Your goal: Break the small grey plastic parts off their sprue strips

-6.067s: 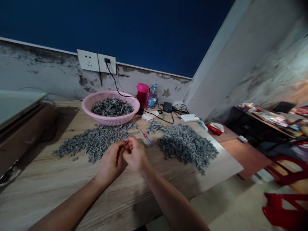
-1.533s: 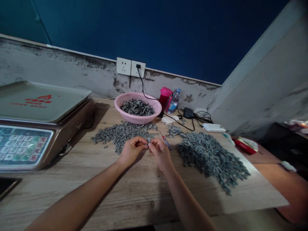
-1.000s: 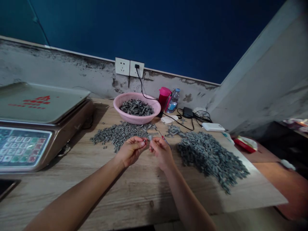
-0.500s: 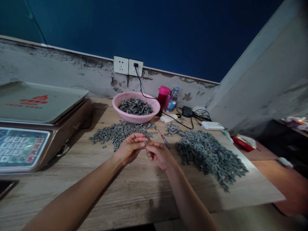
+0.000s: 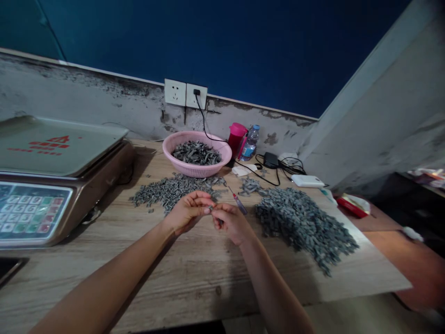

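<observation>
So, the person sits at a wooden table (image 5: 174, 287) and both hands work close together in the middle of it. The left hand (image 5: 187, 213) is narrow, curled, and pinches from the left side a small gray piece (image 5: 211, 209). The right hand (image 5: 231, 223) is also narrow and pinches the same piece from the right side. The piece is too small to see its exact shape.

Just behind the hands lies the left pile (image 5: 170, 195) of similar gray pieces, and to the right lies a bigger right pile (image 5: 299, 227). Between these piles, near the right hand, a small screwdriver (image 5: 238, 204) with a red handle lies on the table. On the far side stands a pink basket (image 5: 184, 167) with darker gray strips (image 5: 196, 153) inside. On the left stands a digital scale (image 5: 62, 153). At the far right are a water bottle (image 5: 251, 143), a pink cup (image 5: 236, 137) and a white power bank (image 5: 307, 181).
</observation>
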Demonstrator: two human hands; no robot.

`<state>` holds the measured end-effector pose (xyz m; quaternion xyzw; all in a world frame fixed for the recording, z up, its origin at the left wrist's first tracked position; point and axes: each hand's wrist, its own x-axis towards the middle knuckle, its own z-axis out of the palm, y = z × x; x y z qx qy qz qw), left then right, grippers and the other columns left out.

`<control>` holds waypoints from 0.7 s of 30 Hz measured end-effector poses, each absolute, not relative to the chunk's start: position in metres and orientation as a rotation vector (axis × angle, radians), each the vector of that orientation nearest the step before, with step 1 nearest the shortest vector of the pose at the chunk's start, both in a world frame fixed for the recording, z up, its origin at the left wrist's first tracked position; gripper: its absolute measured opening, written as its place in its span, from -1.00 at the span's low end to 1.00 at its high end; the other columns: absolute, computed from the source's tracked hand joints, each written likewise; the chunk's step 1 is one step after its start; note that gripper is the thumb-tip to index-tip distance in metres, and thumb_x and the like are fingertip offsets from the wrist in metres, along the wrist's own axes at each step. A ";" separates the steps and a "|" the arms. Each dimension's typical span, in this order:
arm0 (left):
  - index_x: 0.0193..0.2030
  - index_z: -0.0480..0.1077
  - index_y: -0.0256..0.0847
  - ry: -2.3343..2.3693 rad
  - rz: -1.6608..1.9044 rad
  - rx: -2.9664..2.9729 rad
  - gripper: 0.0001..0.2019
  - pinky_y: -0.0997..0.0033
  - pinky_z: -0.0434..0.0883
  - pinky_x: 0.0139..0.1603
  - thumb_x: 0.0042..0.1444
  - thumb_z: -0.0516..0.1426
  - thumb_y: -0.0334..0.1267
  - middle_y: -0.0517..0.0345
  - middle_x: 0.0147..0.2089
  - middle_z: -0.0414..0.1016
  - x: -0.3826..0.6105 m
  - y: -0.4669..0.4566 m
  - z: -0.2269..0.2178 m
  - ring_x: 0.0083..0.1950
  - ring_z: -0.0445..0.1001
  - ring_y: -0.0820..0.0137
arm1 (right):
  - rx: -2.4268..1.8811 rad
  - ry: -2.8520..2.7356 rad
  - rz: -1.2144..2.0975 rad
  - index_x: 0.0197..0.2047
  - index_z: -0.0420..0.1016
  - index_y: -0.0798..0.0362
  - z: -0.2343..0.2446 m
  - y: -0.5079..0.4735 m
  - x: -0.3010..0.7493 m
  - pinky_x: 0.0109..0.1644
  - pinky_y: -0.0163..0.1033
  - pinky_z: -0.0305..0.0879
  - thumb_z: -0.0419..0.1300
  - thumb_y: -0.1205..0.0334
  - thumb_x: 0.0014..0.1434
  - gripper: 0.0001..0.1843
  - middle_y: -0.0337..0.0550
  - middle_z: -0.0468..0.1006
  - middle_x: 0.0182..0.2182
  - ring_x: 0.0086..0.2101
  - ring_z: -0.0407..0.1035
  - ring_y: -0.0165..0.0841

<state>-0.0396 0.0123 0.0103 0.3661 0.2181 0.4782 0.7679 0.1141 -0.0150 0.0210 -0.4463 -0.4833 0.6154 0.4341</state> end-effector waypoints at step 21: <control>-0.10 0.33 -0.30 0.481 0.919 0.833 -0.50 0.41 0.38 -0.15 -0.24 0.33 -0.50 0.03 -0.29 0.53 -0.042 0.013 0.009 -0.24 0.50 0.37 | -1.060 -1.485 1.100 -0.17 0.43 0.03 0.026 -0.012 0.116 -0.33 -0.33 0.28 0.26 0.23 -0.07 -0.67 -0.18 0.46 -0.32 -0.33 0.35 -0.38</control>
